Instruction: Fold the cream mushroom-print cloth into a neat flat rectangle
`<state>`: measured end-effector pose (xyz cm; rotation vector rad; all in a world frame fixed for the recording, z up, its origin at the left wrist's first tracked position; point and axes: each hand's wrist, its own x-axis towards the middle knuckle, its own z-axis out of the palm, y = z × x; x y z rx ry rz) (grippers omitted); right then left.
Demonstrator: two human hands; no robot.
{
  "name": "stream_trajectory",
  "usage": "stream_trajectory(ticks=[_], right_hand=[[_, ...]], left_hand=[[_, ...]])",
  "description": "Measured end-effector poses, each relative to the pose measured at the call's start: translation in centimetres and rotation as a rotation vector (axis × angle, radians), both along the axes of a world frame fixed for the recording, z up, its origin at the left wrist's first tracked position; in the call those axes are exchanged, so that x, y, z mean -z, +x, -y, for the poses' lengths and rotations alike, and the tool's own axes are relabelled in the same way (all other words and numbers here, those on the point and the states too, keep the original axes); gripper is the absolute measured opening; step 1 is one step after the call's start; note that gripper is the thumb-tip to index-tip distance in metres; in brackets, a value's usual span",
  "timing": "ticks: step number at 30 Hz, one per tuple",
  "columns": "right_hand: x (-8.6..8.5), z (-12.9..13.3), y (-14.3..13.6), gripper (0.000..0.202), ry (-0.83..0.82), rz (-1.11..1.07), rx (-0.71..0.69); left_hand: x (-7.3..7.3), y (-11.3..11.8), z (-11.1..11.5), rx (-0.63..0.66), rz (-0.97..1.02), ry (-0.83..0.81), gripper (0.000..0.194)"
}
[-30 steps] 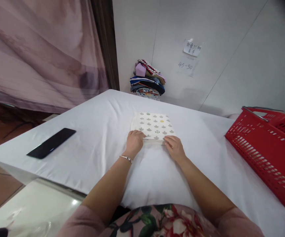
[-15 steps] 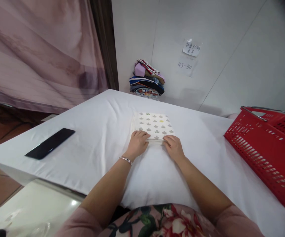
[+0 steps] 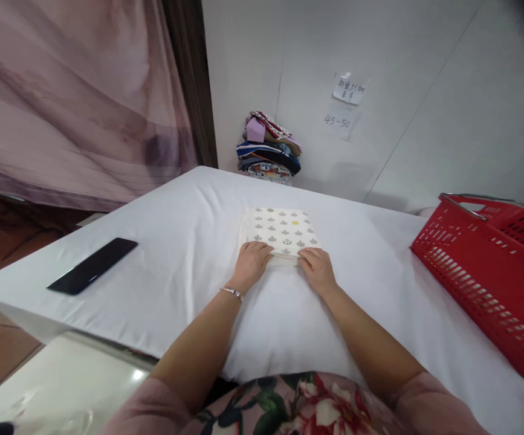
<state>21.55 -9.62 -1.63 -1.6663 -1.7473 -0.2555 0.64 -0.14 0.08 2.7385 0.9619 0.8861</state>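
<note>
A folded cream cloth [image 3: 281,226] with rows of small grey prints and one yellow print lies flat near the middle of the white-covered table [image 3: 175,241]. At the near left corner of the cloth, my left hand [image 3: 252,264] is closed on its edge, fingers over the top; a bracelet circles that wrist. Closed on the near right corner is my right hand [image 3: 318,269]. Between the hands, the near edge shows several stacked layers. My thumbs are mostly hidden at the fold.
A black flat phone-like slab [image 3: 93,266] lies on the table's left. On the right stands a red plastic basket [image 3: 492,260]. Folded clothes [image 3: 268,151] are stacked beyond the far edge, by a wall with paper notes [image 3: 349,90]. A pink curtain [image 3: 71,90] hangs at left.
The near edge of the cloth now sits slightly raised between my hands, with its layers showing more. Both hands keep nearly the same place. The view has shifted slightly.
</note>
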Motion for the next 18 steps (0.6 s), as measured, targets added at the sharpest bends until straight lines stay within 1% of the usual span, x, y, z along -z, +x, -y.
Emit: stream_trajectory(ticks=[10, 18], right_hand=[[0.27, -0.13, 0.13, 0.023, 0.001, 0.052, -0.001], [0.35, -0.77, 0.15, 0.018, 0.012, -0.044, 0.029]], left_hand=[[-0.21, 0.1, 0.1, -0.01, -0.016, 0.003, 0.021], [-0.36, 0.23, 0.33, -0.051, 0.003, 0.011, 0.023]])
